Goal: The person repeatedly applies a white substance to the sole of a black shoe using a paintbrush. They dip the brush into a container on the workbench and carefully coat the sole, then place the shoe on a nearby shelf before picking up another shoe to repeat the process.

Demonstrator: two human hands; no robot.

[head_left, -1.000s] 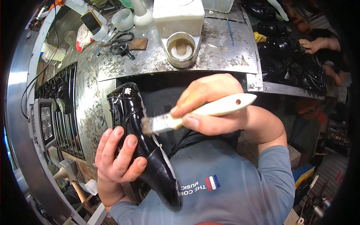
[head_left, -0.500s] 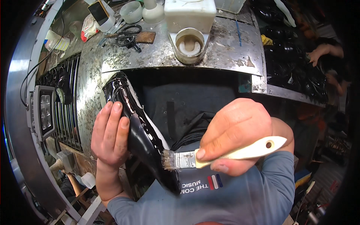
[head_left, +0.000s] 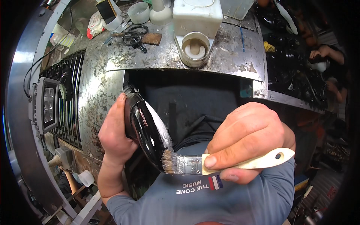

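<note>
In my left hand (head_left: pixel 117 133) is a glossy black shoe (head_left: pixel 147 137), tilted, with a pale strip along its underside edge facing right. My left fingers wrap its left side and are partly hidden. My right hand (head_left: pixel 249 137) is closed around the cream handle of a flat paintbrush (head_left: pixel 193 165) with a metal ferrule. Its bristles touch the shoe's near end, at the edge beside the pale underside.
Across the worn metal bench (head_left: pixel 157 60) stand a white dispenser with a liquid-filled cup (head_left: pixel 194 50), black scissors (head_left: pixel 133 37) and a thin blue stick (head_left: pixel 242 39). A lamp (head_left: pixel 48 105) is at left. Another person's hand (head_left: pixel 328 52) is near shiny black goods (head_left: pixel 292 63) at right.
My left hand has turned the shoe, so it looks shorter and shows more of its pale underside. The brush has shifted slightly right, its bristles still against the shoe.
</note>
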